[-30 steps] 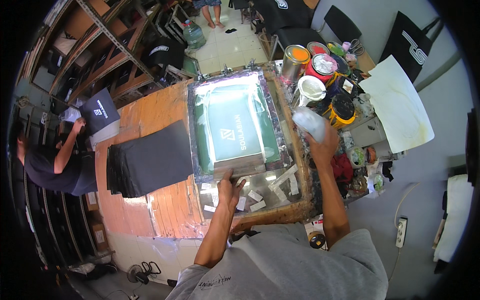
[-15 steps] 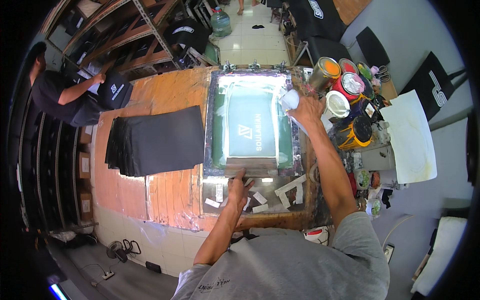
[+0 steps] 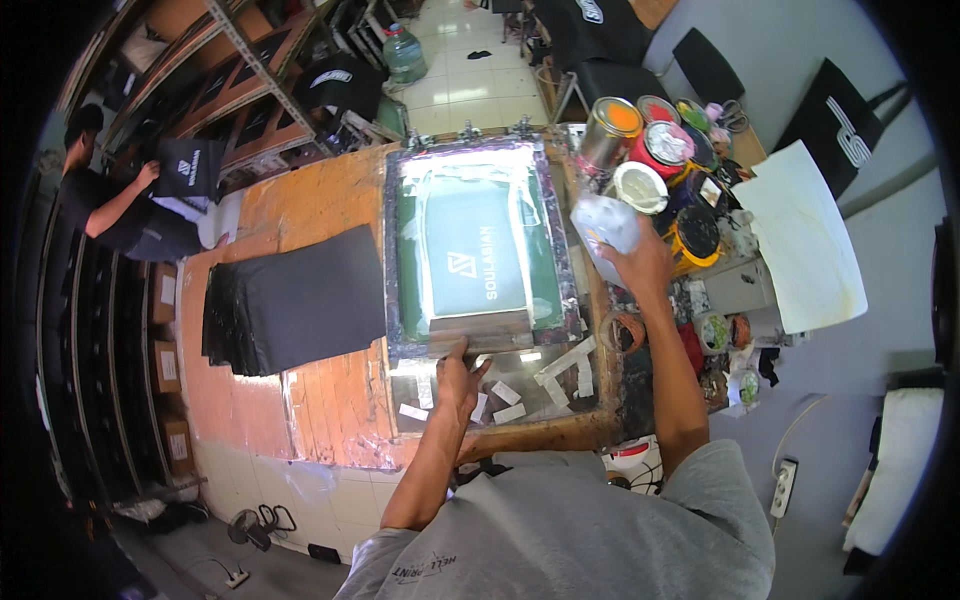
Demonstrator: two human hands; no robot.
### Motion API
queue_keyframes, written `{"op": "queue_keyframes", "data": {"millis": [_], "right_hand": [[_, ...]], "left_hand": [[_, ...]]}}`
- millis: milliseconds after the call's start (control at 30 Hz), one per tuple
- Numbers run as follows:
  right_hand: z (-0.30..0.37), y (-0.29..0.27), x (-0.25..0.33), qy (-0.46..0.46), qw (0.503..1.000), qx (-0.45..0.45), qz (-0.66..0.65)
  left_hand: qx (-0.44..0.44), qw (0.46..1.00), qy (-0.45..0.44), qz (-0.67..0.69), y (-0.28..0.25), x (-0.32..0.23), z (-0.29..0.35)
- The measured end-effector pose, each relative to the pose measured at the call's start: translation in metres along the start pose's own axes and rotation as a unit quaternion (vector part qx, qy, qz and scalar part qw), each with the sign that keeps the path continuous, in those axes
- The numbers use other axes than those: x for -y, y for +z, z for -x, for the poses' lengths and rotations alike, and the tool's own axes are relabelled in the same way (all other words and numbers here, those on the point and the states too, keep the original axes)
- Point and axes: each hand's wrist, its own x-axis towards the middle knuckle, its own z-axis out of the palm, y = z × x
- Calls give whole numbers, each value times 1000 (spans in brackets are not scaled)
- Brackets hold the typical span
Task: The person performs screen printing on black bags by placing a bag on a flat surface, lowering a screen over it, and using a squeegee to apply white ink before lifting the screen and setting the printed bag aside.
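A printing screen [image 3: 560,258] lies hinged on the table in front of me, its green mesh bearing a pale panel with a light logo and lettering. Across its near end rests a wooden squeegee [image 3: 490,330]. My left hand [image 3: 458,388] is closed on the squeegee's near edge, thumb on top. Just off the screen's right side, my right hand [image 3: 643,258] grips a whitish translucent plastic bottle [image 3: 606,224], held tilted beside the paint cans. Left of the screen sits a stack of black sheets [image 3: 305,300].
Open paint cans [image 3: 612,125], a white tub [image 3: 640,188] and a yellow-streaked black pot [image 3: 697,232] crowd the right side, beside a large white sheet [image 3: 800,240]. Clamps [image 3: 468,131] line the screen's far edge. Another person [image 3: 120,195] holds a black printed bag at far left.
My right hand has drawn the bottle away from the screen's right edge, toward the cans and nearer me. My left hand stays on the squeegee. The other person has raised the black bag.
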Motion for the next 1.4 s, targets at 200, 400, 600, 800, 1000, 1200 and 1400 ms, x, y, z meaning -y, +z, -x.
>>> {"op": "queue_keyframes", "data": {"millis": [200,400,600,800,1000,1200,1400], "right_hand": [[76,-36,-71,141,973,-118,-137],[119,-34,-109,155,949,-271,-49],[151,-11,-2,-155,979,-135,9],[155,84,92,-404,887,222,-28],[138,107,127,-439,846,282,111],[128,85,139,-494,840,179,136],[142,89,130,-430,893,120,51]], "left_hand": [[35,999,3,-40,2,-5,4],[28,998,-2,-51,11,-14,17],[31,998,-13,-58,5,-14,13],[89,994,-26,-60,-3,-15,6],[139,989,-8,-41,1,-19,15],[114,992,-41,20,5,-28,23],[109,993,-40,24,3,-27,24]]}}
